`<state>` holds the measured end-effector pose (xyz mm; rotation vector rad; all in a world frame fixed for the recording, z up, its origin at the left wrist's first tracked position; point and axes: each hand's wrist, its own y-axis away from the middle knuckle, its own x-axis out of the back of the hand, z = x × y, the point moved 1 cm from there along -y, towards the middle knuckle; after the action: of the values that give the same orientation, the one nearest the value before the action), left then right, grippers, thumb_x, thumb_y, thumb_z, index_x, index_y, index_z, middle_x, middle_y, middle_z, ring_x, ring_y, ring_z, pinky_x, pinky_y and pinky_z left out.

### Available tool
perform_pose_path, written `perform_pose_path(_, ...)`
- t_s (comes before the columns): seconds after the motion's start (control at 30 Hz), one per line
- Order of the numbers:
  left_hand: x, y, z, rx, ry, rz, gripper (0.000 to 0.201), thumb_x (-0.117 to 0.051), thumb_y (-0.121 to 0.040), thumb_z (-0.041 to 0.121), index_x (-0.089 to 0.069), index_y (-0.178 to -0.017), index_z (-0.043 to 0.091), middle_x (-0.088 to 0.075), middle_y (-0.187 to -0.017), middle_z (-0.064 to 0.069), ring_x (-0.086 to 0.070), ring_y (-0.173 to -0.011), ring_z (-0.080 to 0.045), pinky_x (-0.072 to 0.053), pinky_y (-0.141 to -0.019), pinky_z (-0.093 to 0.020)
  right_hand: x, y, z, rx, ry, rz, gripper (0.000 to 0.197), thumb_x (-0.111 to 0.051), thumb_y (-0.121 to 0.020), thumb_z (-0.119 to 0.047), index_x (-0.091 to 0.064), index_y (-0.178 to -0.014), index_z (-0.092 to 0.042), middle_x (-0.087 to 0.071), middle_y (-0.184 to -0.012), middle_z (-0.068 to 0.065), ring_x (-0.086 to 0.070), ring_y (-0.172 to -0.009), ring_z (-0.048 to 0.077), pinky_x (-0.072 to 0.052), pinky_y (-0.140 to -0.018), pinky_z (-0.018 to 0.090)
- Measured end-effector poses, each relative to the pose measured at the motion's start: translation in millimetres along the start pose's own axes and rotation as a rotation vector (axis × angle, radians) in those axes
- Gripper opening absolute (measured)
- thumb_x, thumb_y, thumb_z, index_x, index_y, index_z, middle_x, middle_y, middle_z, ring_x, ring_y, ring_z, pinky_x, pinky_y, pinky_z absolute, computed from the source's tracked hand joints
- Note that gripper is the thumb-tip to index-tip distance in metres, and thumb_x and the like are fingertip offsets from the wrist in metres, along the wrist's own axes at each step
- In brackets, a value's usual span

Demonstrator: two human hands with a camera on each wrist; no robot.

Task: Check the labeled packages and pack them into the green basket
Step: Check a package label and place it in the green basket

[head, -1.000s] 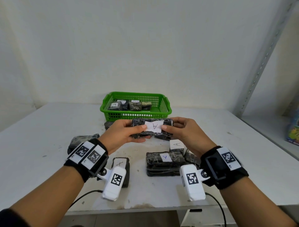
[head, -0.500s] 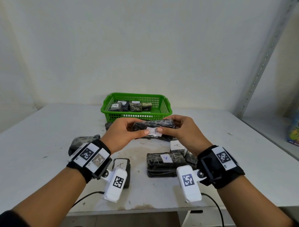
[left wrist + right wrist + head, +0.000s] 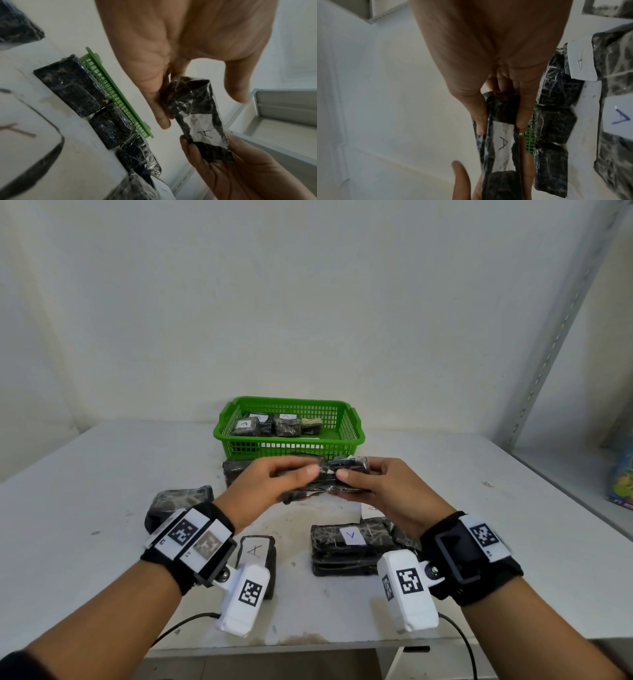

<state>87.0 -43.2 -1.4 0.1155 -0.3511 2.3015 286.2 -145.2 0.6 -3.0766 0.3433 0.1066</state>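
Left hand: gripping one end of a black wrapped package labeled A.
Right hand: pinching the other end.
Package: being held above the desk, just before the green basket.
Basket: holding several labeled packages.

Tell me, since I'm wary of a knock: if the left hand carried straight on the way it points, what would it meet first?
Probably the right hand, gripping the other end of the held package. The left hand points rightward along it; depth is unclear.

Green basket, black packages with white labels, white table.
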Motion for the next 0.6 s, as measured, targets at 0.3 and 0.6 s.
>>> perform_pose_path(0.3, -3.8, -0.2, -3.5, 0.059, -0.083, 0.012, 0.029, -0.081, -0.079, 0.021, -0.075, -0.107, 0.019, -0.077, -0.098, -0.006, -0.072, -0.095, -0.03, -0.055, -0.092, -0.041, -2.2, -1.1, 2.4, 0.029, 0.187, 0.031, 0.035, -0.091, -0.077, -0.019, -0.079, -0.106, -0.006, -0.078, -0.108, 0.016, -0.075, -0.105, 0.033, -0.056, -0.103, 0.044)
perform_pose_path(0.6, -0.4, -2.2, -1.3, 0.086, -0.002, 0.021, 0.026, -0.079, -0.079, 0.017, -0.077, -0.104, 0.021, -0.076, -0.101, -0.009, -0.071, -0.099, -0.03, -0.052, -0.099, -0.044, -3.5, -0.3, -0.4, 0.023, 0.149, 0.025, 0.034, -0.088, -0.079, -0.011, -0.077, -0.11, -0.003, -0.08, -0.106, 0.013, -0.076, -0.103, 0.027, -0.061, -0.09, 0.033)
